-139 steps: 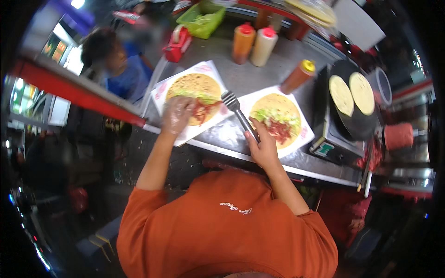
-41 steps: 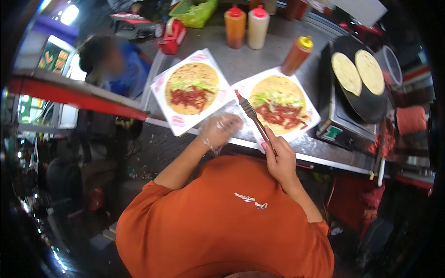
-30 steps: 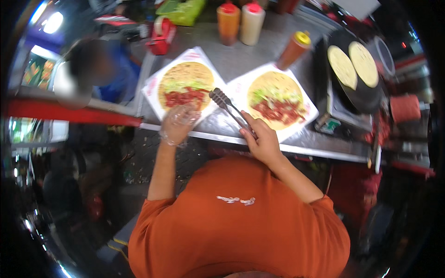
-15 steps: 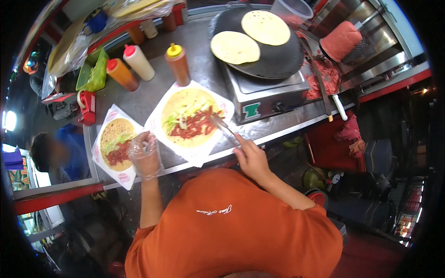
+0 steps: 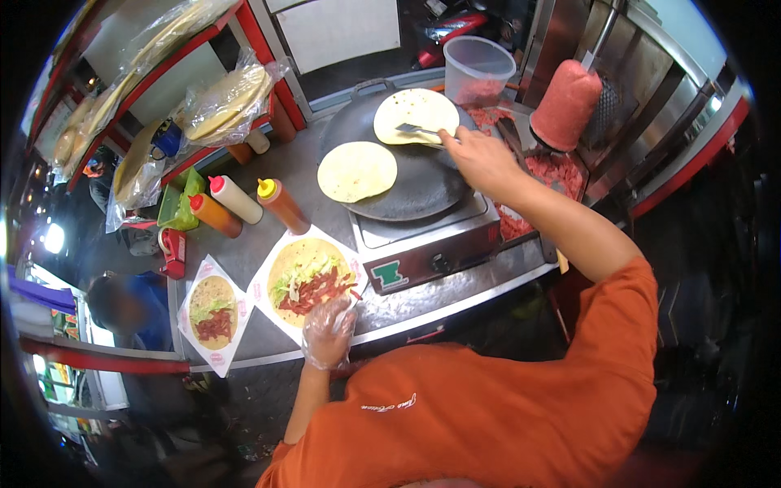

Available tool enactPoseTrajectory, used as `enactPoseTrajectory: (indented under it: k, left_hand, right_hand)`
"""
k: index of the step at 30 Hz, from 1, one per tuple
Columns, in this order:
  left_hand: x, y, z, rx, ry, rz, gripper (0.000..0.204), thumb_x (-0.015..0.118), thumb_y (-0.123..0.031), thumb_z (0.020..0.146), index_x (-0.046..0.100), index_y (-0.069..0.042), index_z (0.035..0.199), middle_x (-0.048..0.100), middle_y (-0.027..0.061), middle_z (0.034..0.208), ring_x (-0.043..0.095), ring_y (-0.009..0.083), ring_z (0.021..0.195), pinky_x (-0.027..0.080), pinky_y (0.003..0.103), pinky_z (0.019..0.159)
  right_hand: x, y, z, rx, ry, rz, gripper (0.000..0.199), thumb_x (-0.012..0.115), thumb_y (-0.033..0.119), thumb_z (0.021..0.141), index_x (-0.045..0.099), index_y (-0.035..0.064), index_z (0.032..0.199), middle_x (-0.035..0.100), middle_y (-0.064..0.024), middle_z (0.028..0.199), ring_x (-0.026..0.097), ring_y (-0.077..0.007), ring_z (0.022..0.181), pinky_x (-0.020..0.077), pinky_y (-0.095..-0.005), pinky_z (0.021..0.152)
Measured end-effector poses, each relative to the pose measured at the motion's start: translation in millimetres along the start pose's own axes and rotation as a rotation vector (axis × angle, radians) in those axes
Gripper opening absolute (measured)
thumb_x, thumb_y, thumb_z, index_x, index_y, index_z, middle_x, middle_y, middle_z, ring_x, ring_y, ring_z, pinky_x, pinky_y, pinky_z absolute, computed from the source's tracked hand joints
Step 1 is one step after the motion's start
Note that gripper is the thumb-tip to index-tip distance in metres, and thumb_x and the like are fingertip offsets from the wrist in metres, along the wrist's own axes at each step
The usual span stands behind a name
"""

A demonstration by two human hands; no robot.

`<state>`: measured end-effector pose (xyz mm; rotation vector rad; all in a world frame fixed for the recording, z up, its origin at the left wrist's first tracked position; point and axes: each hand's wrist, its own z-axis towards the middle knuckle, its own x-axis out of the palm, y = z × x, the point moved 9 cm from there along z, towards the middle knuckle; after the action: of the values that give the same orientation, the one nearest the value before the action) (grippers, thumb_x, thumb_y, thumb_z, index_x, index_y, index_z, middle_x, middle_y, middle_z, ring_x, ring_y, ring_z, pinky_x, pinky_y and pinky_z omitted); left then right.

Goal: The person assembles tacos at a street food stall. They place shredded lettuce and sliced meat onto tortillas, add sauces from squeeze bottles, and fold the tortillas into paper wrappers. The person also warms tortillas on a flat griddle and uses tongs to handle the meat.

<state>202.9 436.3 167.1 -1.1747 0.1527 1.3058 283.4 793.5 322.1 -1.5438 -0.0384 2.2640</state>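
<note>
My right hand [image 5: 476, 159] grips a pair of metal tongs [image 5: 416, 129], whose tips lie at the far flatbread [image 5: 419, 110] on the round black griddle [image 5: 435, 187]. A second flatbread [image 5: 358, 172] lies nearer on the griddle. My left hand [image 5: 328, 332], in a clear plastic glove, is closed at the near right edge of a larger filled flatbread [image 5: 293, 256] on white paper. Shredded greens and red-brown meat strips top that flatbread; one strip shows beside my fingertips. A smaller filled flatbread [image 5: 213, 297] lies to its left on another paper.
Behind the papers stand a yellow-capped sauce bottle [image 5: 285, 207], a white bottle [image 5: 236, 200] and an orange bottle [image 5: 215, 215]. Red meat on a vertical spit [image 5: 565, 106] is at the right, a clear tub [image 5: 478, 69] beyond the griddle. Bagged flatbreads [image 5: 228, 102] sit on a shelf.
My right hand has moved with the tongs from the larger filled flatbread up to the griddle. My left hand has gone from the smaller filled flatbread to the larger one. The view has shifted.
</note>
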Motion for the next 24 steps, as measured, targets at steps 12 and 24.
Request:
enactPoseTrajectory:
  k: [12,24]
  left_hand:
    - [-52.9,11.4,-105.6,-0.291,0.028,-0.094,0.018,0.075,-0.015,0.093,0.075,-0.003,0.107,0.076,0.0170,0.097,0.074,0.0374,0.087,0.058,0.044,0.077]
    - [-80.7,20.8,-29.8,0.199,0.370,-0.150,0.018,0.070,-0.019,0.098,0.074,-0.010,0.113,0.077,0.0119,0.104,0.072,0.0356,0.094,0.057,0.047,0.081]
  right_hand:
    - [-79.0,-76.3,4.1,0.161,0.008,0.223,0.040,0.066,0.013,0.095,0.066,0.0034,0.133,0.071,-0.0206,0.104,0.072,-0.0344,0.102,0.0560,-0.0471,0.089]
    - [-33.1,76.3,27.3,0.275,-0.150,0.662,0.037,0.066,0.014,0.100,0.067,-0.0054,0.131,0.072,-0.0196,0.089,0.071,-0.0331,0.073,0.0603,-0.0406,0.076]
